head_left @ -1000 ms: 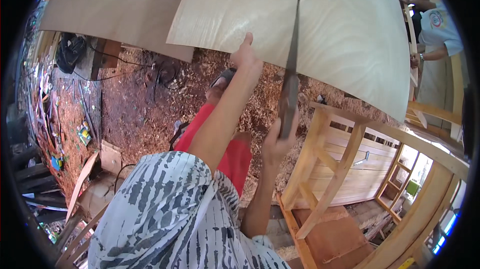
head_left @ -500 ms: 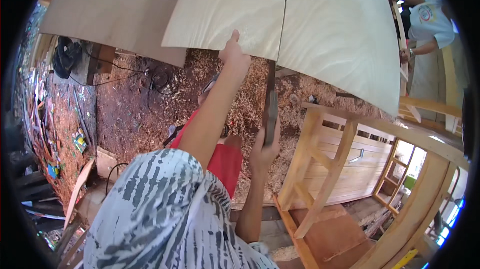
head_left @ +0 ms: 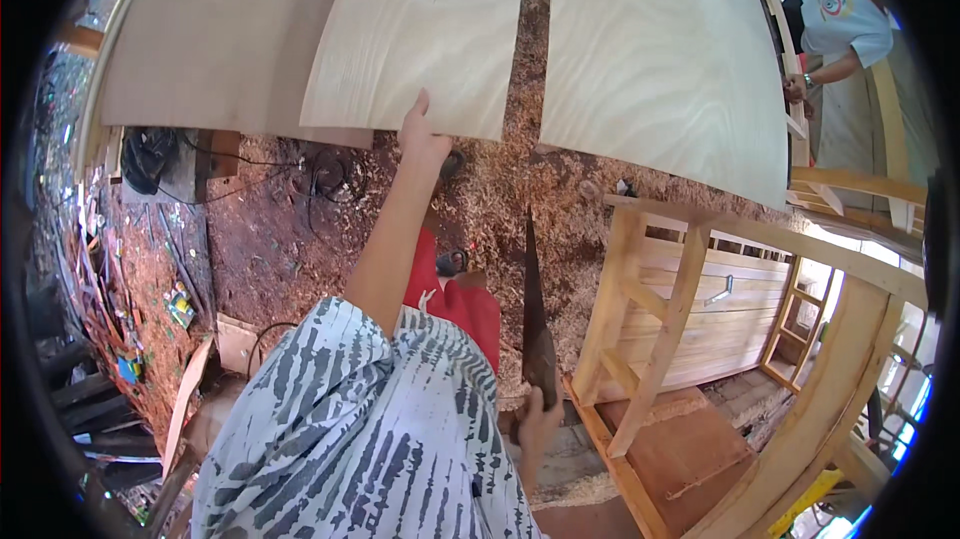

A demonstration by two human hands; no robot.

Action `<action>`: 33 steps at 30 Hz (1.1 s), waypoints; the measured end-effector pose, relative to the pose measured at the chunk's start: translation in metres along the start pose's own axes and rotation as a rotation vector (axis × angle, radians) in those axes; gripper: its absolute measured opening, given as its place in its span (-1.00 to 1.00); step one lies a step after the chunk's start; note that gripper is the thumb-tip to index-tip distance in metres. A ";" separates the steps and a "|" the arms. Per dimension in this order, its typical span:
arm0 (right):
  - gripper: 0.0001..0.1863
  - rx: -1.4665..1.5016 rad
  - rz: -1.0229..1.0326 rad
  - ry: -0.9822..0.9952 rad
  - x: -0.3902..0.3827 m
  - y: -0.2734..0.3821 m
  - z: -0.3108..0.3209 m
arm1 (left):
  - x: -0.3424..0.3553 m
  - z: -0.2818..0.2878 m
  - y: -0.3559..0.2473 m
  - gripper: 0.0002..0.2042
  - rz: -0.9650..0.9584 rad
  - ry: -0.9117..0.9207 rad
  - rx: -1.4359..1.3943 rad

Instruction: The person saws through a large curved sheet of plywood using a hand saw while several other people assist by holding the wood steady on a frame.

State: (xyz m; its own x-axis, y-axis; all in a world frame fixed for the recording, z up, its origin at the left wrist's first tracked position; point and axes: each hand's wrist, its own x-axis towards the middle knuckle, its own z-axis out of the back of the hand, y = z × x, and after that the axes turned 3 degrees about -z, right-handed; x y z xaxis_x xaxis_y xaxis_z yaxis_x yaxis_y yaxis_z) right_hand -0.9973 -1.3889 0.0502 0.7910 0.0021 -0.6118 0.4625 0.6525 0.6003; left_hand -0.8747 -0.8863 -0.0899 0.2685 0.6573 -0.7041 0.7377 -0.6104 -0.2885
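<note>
This is a carpentry workshop: handsaw (head_left: 538, 349), plywood (head_left: 660, 59), timber frame (head_left: 664, 364) (shavings (head_left: 572, 187) underfoot).

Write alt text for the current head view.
A person's left hand grips the near edge of a pale wood sheet, while the right hand holds a handsaw apart from it. A gap separates that sheet from a second pale panel; wood shavings litter the ground beside a wooden frame.

Upper garment: white shirt (head_left: 340, 439), printed with broken, ragged-edged dark grey stripes. Left sleeve (head_left: 340, 331): short, same print, forearm (head_left: 388, 239) bare beyond the hem. Lower garment: red shorts (head_left: 462, 324). Left hand (head_left: 424, 139), right hand (head_left: 541, 421): ungloved. Footwear: dark, type indistinct from where I stand.
</note>
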 end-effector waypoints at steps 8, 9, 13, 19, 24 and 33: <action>-0.51 0.423 0.001 0.213 0.004 0.017 0.224 | -0.018 0.063 -0.060 -0.48 -0.070 0.132 0.057; -0.52 0.211 -0.004 0.161 0.022 0.043 0.225 | -0.021 0.069 -0.070 -0.47 -0.057 0.154 0.053; -0.56 -0.460 0.103 0.045 0.072 0.119 0.239 | -0.036 0.072 -0.106 -0.46 -0.035 0.188 0.095; -0.79 -0.339 0.315 0.217 0.033 0.317 0.241 | -0.044 0.073 -0.127 -0.46 -0.047 0.119 0.206; -0.63 0.046 0.361 0.314 0.077 0.347 0.269 | -0.069 0.064 -0.122 -0.48 -0.050 0.108 0.200; -0.36 1.020 0.133 0.224 0.323 0.269 0.083 | -0.052 0.043 -0.097 -0.49 -0.091 0.080 0.070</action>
State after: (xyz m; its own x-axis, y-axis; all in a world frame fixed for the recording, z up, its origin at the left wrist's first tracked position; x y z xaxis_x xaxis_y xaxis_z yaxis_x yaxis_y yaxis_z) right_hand -0.5844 -1.2751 0.0572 0.8161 0.2346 -0.5281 0.5777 -0.3101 0.7551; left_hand -0.9871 -0.8803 -0.0530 0.2530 0.7430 -0.6196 0.7173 -0.5738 -0.3953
